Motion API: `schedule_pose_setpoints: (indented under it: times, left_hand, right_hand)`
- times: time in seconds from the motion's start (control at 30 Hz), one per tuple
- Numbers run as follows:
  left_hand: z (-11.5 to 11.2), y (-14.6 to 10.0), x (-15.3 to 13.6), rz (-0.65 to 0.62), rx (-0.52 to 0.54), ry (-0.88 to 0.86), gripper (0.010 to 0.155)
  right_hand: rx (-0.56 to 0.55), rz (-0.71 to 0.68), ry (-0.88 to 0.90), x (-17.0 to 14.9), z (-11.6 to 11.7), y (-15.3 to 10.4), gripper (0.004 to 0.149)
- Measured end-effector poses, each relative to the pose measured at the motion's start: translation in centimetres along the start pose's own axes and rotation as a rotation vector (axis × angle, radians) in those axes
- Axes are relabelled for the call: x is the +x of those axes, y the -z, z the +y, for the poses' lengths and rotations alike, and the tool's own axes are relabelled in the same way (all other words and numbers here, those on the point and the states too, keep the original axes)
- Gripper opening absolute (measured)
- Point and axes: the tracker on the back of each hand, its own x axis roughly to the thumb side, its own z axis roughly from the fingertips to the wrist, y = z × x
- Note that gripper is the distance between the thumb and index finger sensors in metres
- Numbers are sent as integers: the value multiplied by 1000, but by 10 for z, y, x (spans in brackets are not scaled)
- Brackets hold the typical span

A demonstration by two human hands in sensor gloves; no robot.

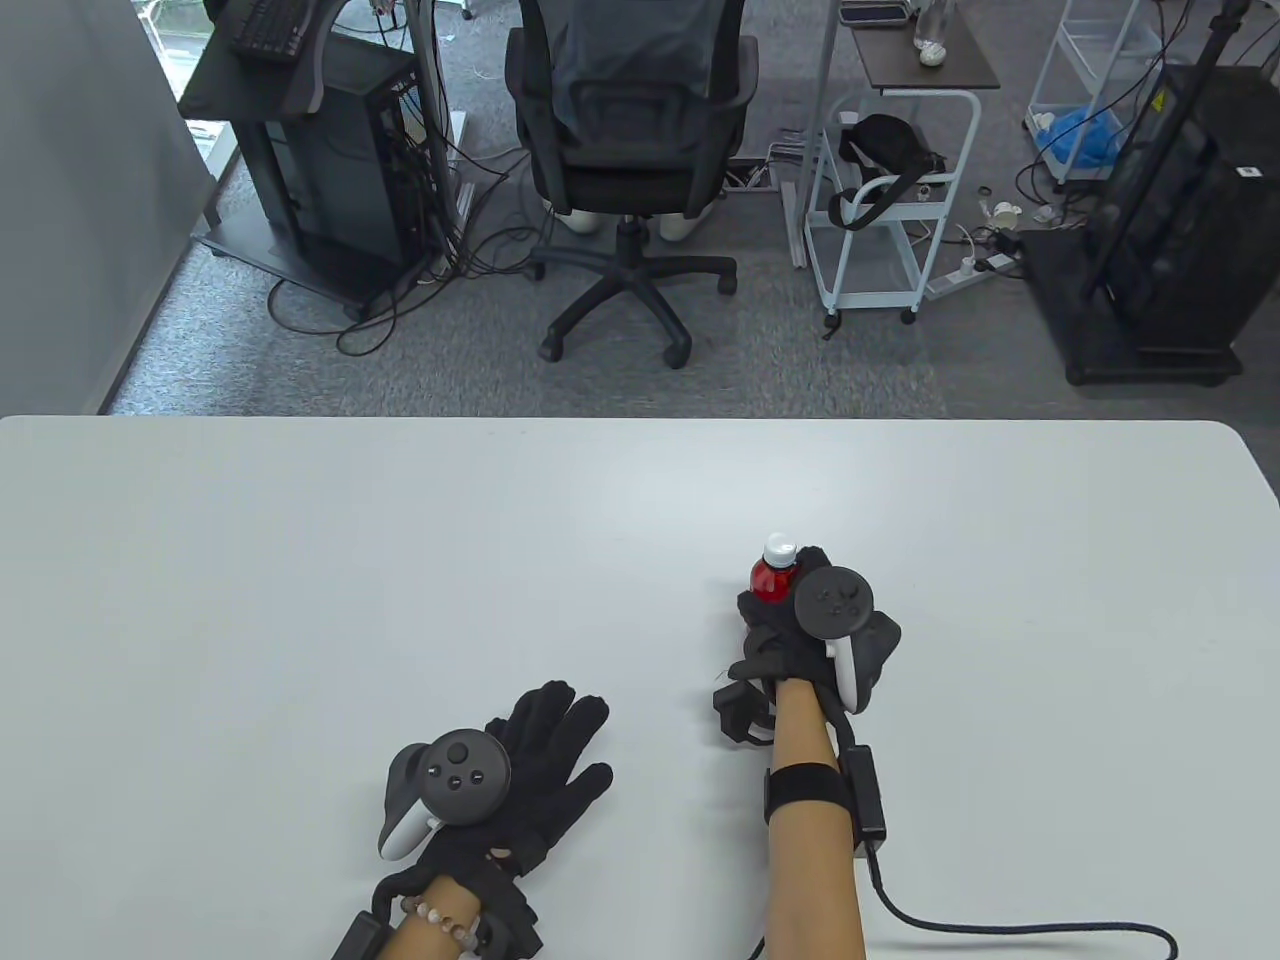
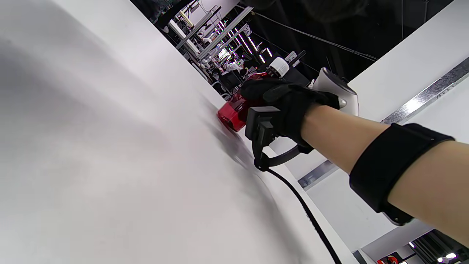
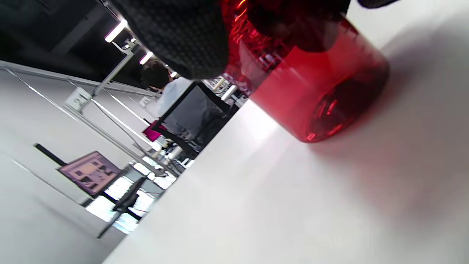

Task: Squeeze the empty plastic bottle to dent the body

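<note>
Office or lab workspace. White table (image 1: 400, 520) in foreground as landmark. Beyond its far edge: grey carpet, black swivel chair (image 1: 630, 150) straight ahead. Left of chair, computer tower (image 1: 340, 170) on a stand, cables trailing. Right of chair, white wheeled cart (image 1: 890, 200), then black equipment stand (image 1: 1170, 230). Right wrist view shows ceiling strip lights and a monitor (image 3: 89, 172).

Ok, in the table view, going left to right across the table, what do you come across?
Left hand resting flat on the table → red bottle with a white cap, standing upright → right hand gripping the bottle's body.
</note>
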Motion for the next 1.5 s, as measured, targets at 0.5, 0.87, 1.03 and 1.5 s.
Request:
schedule_pose_setpoints:
  times: [0.5, 0.87, 1.03, 1.5]
  left_hand:
    - [-2, -3, 11, -86, -13, 3, 65]
    - [3, -5, 15, -120, 22, 1, 63]
    - [2, -4, 14, -123, 10, -10, 65]
    - [3, -3, 15, -118, -8, -24, 65]
  right_hand:
    - [-148, -94, 189, 14, -57, -40, 77]
    - [-195, -122, 279, 10, -72, -54, 77]
    - [-43, -185, 180, 22, -72, -53, 83]
    - [86, -97, 31, 13, -62, -26, 84]
